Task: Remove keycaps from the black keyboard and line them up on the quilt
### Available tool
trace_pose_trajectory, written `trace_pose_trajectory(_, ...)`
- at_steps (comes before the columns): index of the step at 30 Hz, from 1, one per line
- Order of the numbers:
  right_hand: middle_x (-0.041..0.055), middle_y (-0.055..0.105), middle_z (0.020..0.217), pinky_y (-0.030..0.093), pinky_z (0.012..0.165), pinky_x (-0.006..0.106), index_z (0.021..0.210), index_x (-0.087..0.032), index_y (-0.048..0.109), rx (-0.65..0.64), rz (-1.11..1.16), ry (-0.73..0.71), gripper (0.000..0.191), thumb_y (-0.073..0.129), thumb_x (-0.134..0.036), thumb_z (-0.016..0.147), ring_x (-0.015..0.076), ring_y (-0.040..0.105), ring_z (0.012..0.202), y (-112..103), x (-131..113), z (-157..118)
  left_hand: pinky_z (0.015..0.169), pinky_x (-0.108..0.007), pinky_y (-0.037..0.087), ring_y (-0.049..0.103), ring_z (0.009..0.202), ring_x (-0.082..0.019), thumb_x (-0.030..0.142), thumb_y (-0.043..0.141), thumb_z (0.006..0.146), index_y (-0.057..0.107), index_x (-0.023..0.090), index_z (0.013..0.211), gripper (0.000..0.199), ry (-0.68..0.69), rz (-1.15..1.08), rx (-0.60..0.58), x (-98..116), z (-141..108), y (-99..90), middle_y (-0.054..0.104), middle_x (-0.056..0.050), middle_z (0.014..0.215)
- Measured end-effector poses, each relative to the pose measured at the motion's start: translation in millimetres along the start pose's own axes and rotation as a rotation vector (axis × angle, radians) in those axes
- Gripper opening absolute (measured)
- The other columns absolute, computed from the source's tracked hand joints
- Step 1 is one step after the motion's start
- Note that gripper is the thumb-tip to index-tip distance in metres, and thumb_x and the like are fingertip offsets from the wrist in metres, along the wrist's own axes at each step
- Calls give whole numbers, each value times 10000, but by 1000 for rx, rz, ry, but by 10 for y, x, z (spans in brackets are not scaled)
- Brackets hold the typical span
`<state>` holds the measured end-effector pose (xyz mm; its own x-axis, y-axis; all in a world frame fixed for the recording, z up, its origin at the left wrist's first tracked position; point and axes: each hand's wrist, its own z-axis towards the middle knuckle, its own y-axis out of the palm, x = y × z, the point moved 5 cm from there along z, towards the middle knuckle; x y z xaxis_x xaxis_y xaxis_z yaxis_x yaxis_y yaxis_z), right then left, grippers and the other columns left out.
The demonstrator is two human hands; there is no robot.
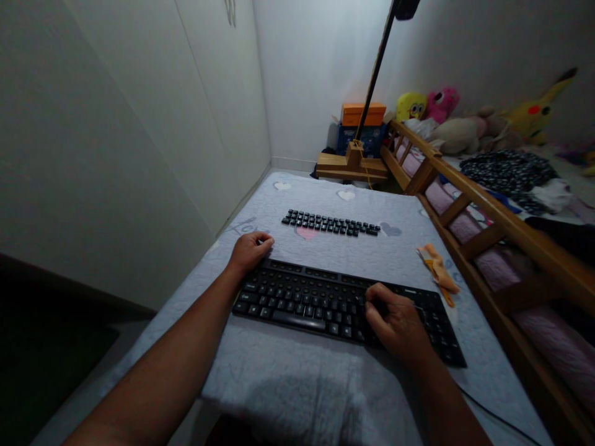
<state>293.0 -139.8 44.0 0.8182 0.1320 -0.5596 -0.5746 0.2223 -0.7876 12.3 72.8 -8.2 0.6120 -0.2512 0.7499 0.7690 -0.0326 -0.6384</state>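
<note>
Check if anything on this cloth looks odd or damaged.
The keyboard looks odd: its upper rows show bare round mounts. Loose keycaps lie in rows on the cloth beyond it, apparently removed, not spilled.

I get "Love" in script on the pale cloth [242,228]. Key legends and top-right label on the keyboard [302,297]: too small for me. Print on the blue box [346,137]: can't resolve.

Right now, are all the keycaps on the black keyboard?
No, partly off: the keyboard shows bare round mounts in its upper rows, and loose keycaps lie beyond it.
</note>
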Motion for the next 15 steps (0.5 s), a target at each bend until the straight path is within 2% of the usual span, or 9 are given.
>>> trace_pose_trajectory(15, -33, 512, 613, 379, 578, 235, 740, -199, 513, 56, 14, 38, 101, 475, -200, 833, 124, 522, 552, -27, 18, -29, 608, -260, 436, 589, 616, -158, 461, 573, 751, 729, 146, 815, 357, -4, -1, -1, -44, 4, 14, 705, -32, 723)
